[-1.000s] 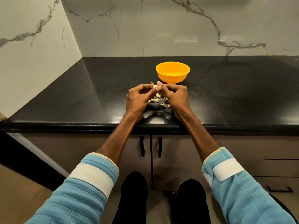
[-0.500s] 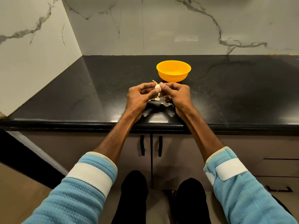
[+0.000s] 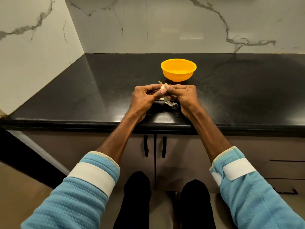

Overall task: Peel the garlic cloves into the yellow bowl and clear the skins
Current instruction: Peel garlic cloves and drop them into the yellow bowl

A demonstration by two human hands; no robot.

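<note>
Pale and papery, the garlic clove (image 3: 162, 87) is pinched between the thumb tips of both hands, just above the black countertop (image 3: 82, 96). A thin curl of skin sticks up from its far end. The left hand (image 3: 144, 96) curls its fingers in round the clove's left side. The right hand (image 3: 185, 96) mirrors it, fingers folded under and thumb pressed on the clove.

Beneath the 2 hands, loose skins (image 3: 171, 104) lie on the counter, partly hidden by the knuckles. Whether the pale piece under the left fingers is clove or skin cannot be told.

The yellow bowl (image 3: 178, 75) stands upright just beyond the hands, not touching them. Veined marble wall (image 3: 165, 30) rises behind the counter and to the left. Under the counter edge, 2 black cabinet handles (image 3: 146, 146) hang side by side. Blue sleeves (image 3: 79, 195) with white bands cover the forearms.
</note>
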